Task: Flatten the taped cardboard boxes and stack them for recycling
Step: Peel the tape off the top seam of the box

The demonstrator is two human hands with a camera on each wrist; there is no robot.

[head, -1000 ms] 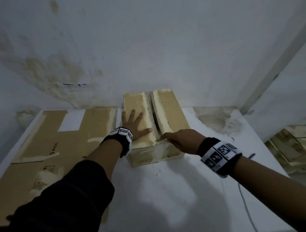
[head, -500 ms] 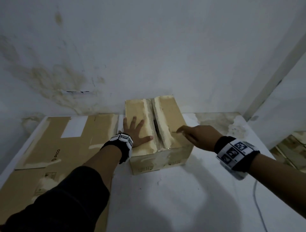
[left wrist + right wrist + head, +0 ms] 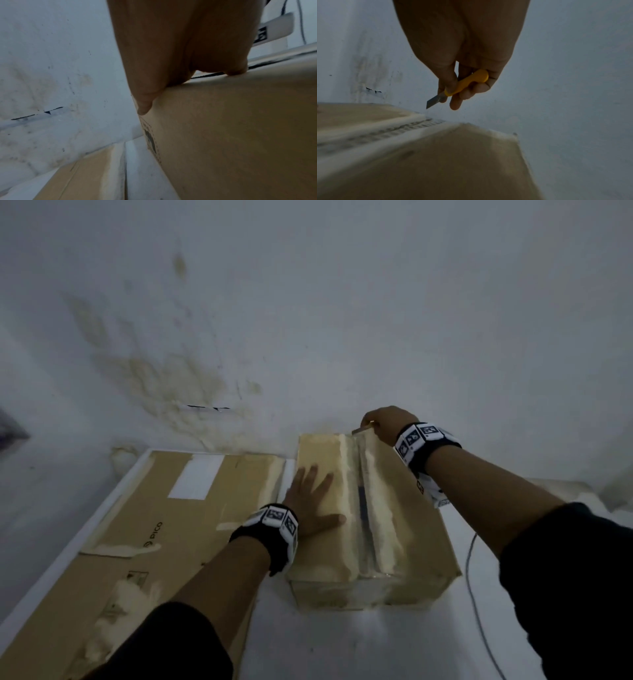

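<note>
I see the cardboard box point(image 3: 373, 529) standing on the white surface point(image 3: 342, 652), its far end close to the stained wall point(image 3: 308, 302). The box is brown, still erect, with pale torn patches where the outer paper layer is stripped along the top flaps. A centre seam point(image 3: 363, 508) runs lengthwise between the two top flaps and shows as a dark narrow gap. The near side face carries glossy tape residue.

To the left of the box, just beside it, a flattened cardboard sheet point(image 3: 144, 529) lies on the surface; it bears a white label point(image 3: 195, 477) and small printed lettering.

My left hand point(image 3: 313, 501) lies flat on the left top flap, fingers straight and spread, its grip wide and holding nothing. My right hand point(image 3: 388, 422) is at the far end of the seam, its grip closed around a yellow utility knife point(image 3: 464, 83). In the right wrist view the blade is extended and its tip sits just above the far box edge, not touching it.

The right wrist view is motion-blurred over the box top. The left wrist view shows mostly palm and box side. A thin cable point(image 3: 479, 594) lies on the surface to the right, cut off by the frame's lower edge.
</note>
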